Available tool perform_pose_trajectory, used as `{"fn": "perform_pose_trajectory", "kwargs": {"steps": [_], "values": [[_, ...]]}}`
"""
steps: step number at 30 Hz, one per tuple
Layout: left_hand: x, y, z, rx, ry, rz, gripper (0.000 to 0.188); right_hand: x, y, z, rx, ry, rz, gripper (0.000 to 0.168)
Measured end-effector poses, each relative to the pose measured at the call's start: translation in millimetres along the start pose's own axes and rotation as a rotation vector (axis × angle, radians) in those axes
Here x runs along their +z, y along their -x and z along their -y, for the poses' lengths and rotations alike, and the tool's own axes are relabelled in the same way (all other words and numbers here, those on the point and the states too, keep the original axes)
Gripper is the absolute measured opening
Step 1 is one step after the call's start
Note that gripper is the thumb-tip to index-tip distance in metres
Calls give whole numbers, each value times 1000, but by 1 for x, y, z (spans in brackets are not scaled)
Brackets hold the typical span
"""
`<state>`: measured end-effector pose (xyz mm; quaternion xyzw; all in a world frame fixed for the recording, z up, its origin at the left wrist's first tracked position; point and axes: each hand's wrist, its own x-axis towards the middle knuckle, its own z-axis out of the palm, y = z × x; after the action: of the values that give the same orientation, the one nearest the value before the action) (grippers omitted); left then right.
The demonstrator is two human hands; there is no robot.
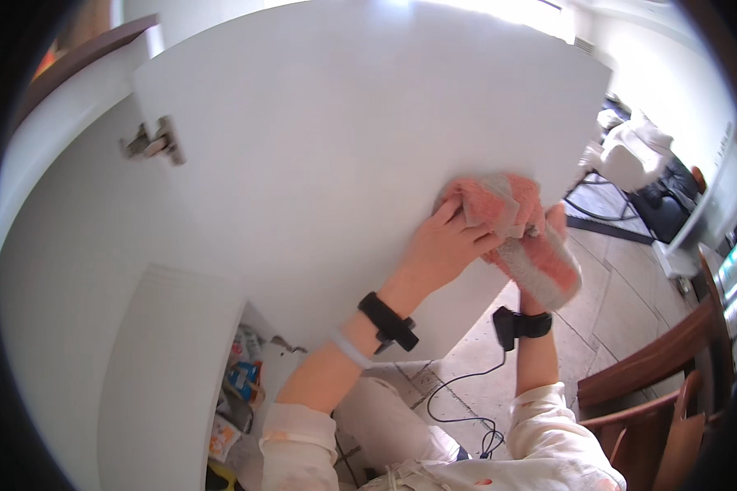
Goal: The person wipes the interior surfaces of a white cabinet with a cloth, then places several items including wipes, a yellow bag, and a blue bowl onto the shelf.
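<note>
A pink and grey striped cloth (516, 215) lies bunched against the inner face of a white cabinet door (319, 159), near its outer edge. My left hand (448, 245) presses on the cloth with its fingers curled into it. Behind the door's edge, my right hand (554, 222) is largely covered by a hanging part of the same cloth; a fingertip shows beside it, and its exact grip is hidden. Both wrists wear black straps, and a thin black cable hangs from the right one. A metal hinge (159, 144) joins the door at the upper left.
Packets and other items (244, 377) sit in the open cabinet at the lower left. Dark wooden chairs (651, 356) stand at the right on the tiled floor (580, 270). Farther back, clothes or bags (639, 153) are piled by a black frame. A second hinge (288, 345) is low on the door.
</note>
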<state>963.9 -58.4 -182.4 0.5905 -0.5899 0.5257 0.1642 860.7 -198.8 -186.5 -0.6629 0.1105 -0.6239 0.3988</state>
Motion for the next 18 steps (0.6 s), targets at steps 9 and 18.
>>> {"fn": "perform_pose_trajectory", "kwargs": {"steps": [9,18], "values": [[-127,26,76,-431,-441,-164,55,-3,-28,-33,-146,69,-166,42],[-176,92,37,-725,-99,-33,33,42,101,80,-656,95,314,49]]}}
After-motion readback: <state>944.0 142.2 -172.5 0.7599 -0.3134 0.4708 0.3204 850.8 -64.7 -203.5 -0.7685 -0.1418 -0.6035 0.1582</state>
